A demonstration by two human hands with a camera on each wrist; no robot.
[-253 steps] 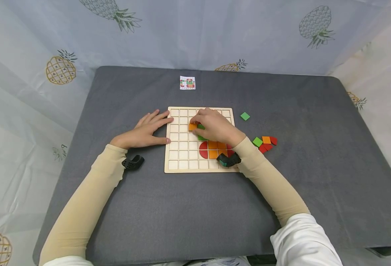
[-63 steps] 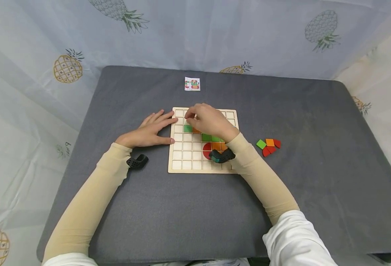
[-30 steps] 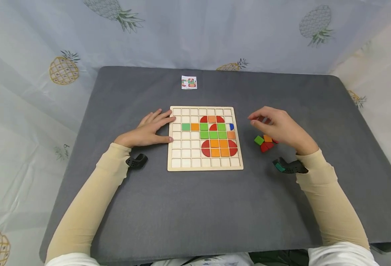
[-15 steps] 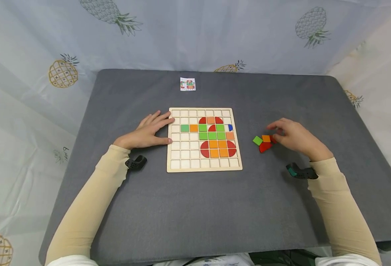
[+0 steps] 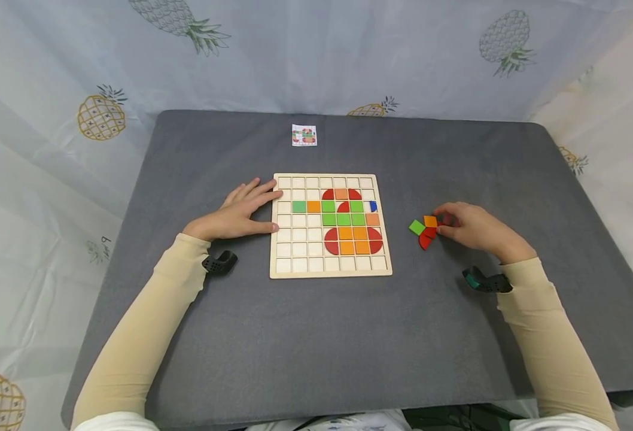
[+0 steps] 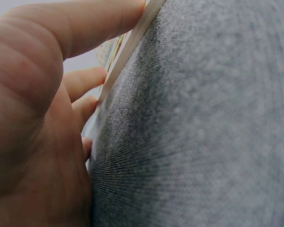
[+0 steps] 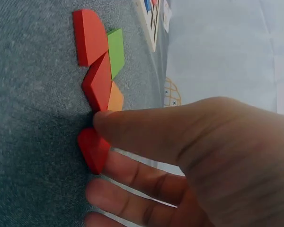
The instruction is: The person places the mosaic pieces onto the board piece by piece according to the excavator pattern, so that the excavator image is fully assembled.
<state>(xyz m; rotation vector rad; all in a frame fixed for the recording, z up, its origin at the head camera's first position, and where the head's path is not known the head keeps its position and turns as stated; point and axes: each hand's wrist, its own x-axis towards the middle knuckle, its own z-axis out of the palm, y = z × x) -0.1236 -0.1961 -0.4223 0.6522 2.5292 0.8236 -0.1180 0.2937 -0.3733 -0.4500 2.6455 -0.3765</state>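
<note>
Right wrist view: the right hand (image 7: pixel 189 161) pinches a red piece (image 7: pixel 93 149) on the surface (image 7: pixel 33 142); the left hand (image 5: pixel 236 214), fingers spread, rests against the board (image 5: pixel 295 272).

Grey table (image 5: pixel 316 335), pale wooden grid board (image 5: pixel 289 272), red, orange, green pieces (image 5: pixel 426 229), pineapple-print cloth (image 5: pixel 52 90)

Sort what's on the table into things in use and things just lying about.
In use:
wooden grid board, steadied by the left hand
loose red, orange and green tiles
red tile, pinched by the right hand
small pattern card

Lying about:
grey table cover
pineapple-print cloth
</note>
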